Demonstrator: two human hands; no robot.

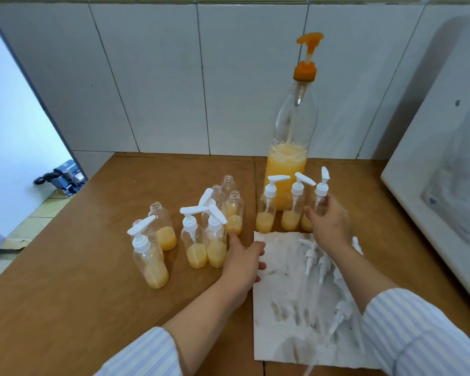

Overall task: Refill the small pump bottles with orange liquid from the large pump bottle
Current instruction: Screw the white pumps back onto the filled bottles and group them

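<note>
The large pump bottle (289, 147) with an orange pump stands at the back of the brown table, about a third full of orange liquid. Three small capped pump bottles stand in a row before it; my right hand (330, 221) grips the rightmost one (320, 198). My left hand (243, 260) reaches with fingers extended toward an uncapped small bottle (234, 213), its index fingertip near the bottle's base. Several more small bottles (193, 240), some capped with white pumps and some uncapped, stand to the left, each holding a little orange liquid.
A stained paper towel (291, 308) lies at the front right with several loose white pump heads (314, 260) on it. A white appliance (451, 185) stands along the right edge. Tiled wall behind; the table's left edge drops to the floor.
</note>
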